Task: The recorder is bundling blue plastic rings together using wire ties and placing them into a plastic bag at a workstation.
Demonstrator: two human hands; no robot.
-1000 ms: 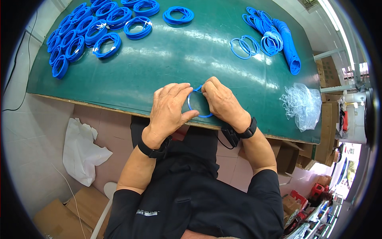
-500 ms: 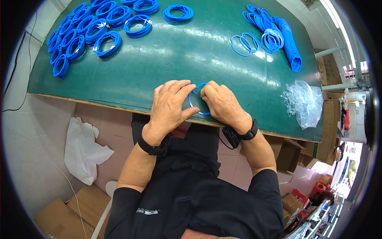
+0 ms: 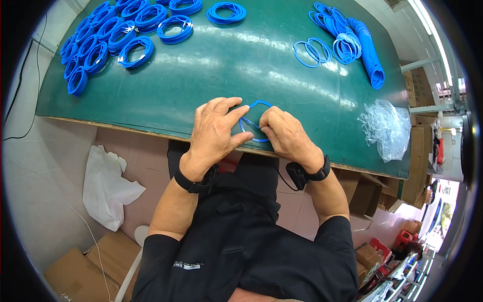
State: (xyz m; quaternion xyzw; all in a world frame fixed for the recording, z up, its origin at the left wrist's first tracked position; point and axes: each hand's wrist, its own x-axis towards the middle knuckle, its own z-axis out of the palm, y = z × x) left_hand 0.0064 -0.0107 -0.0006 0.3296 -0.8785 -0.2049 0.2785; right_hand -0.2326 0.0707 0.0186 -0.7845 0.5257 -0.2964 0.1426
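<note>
Presently, find ring [image 3: 259,102] at front of table [image 3: 201,75], near the edge, between both hands. Find left hand [image 3: 215,126] wide, with thumb and fingers spread about the left side of ring and fingertips at its rim. Find right hand [image 3: 289,133] narrow, with fingers gathered on the right side of ring; cannot tell exact pinch point, hidden under the knuckles.

Judge ring as unfinished: in hand, not set aside, with thin blue strand [image 3: 250,121] crossing its inside. Count as done, judging by orderly rows, the coils [image 3: 118,49] at upper left, several with white patches, plus lone coil [image 3: 226,21] slightly apart at top centre. Count as left, judging by looser lie, two loose rings [image 3: 308,65] overlapping at right, heap [image 3: 327,20] behind them and roll [image 3: 371,60] alongside. Cannot tell full number.

Note matching bright blue throughout: smooth, slim, seemingly pliable, plastic-like. Note wavy kink at far side of ring, round multi-turn build in coils, and long tubular shape in roll, hollow at near end. Note clear, crinkled bag [image 3: 395,131] at right. Record glossy green top with glare streaks and pale, wood-like edge.
</note>
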